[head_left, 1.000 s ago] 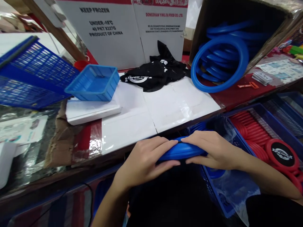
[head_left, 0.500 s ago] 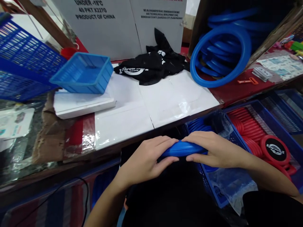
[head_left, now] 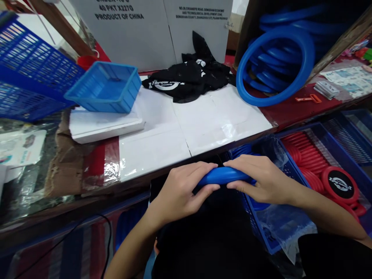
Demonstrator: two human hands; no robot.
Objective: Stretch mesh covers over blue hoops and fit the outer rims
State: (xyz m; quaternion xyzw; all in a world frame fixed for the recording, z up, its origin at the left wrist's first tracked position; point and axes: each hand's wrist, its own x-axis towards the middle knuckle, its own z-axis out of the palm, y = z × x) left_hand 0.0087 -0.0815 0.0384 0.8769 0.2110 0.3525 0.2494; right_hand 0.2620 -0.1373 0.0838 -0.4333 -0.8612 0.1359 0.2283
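Note:
Between my two hands is a blue plastic ring, seen nearly edge-on just below the table's front edge. My left hand grips its left side, thumb below and fingers over the top. My right hand pinches the right side the same way. The hands cover the ring's ends. Beyond them on the white tabletop lie crumpled black fabric pieces with white print. To the right, a larger blue ring leans at the mouth of a box holding several more.
A light-blue tray rests on a white flat box at left, beside a blue crate. At lower right, a blue basket holds red rings and a red disc with a black printed face. A white carton stands behind.
Both hands have lifted slightly in view, and the blue ring has tilted a little between them. The camera view has shifted slightly. Both hands still grip the ring.

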